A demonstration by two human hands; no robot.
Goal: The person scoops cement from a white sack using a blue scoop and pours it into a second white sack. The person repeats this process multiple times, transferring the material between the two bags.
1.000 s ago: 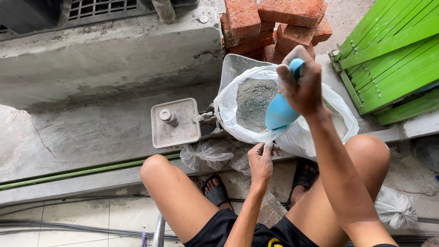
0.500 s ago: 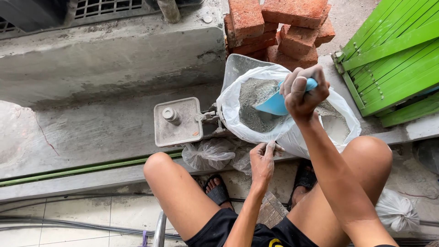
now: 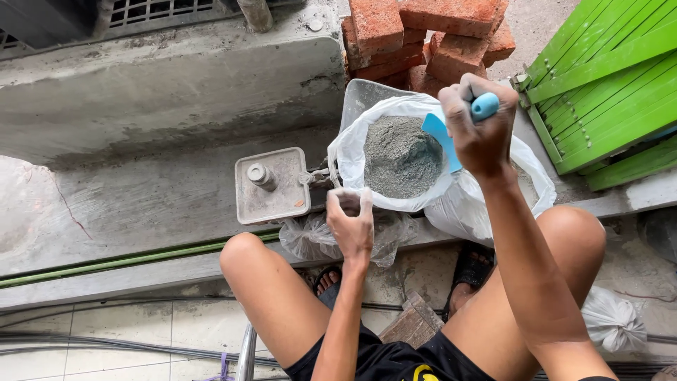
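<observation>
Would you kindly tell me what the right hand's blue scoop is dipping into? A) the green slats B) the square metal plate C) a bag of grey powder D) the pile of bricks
C: the right hand pushes the blue scoop into the grey powder inside the white bag.

Blue scoop (image 3: 451, 134); white plastic bag (image 3: 395, 204); grey powder (image 3: 400, 155); red bricks (image 3: 423, 35); green slats (image 3: 606, 77); black shorts (image 3: 381, 356).

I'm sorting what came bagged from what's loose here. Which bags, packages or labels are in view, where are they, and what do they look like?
White plastic bag: on the ledge ahead, open, holding grey powder; left hand pinches its rim, right hand dips a blue scoop in.
Clear plastic bag: crumpled below it, at the ledge edge.
Small white knotted bag: on the floor, far right.
No labels, signs or screens visible.
</observation>
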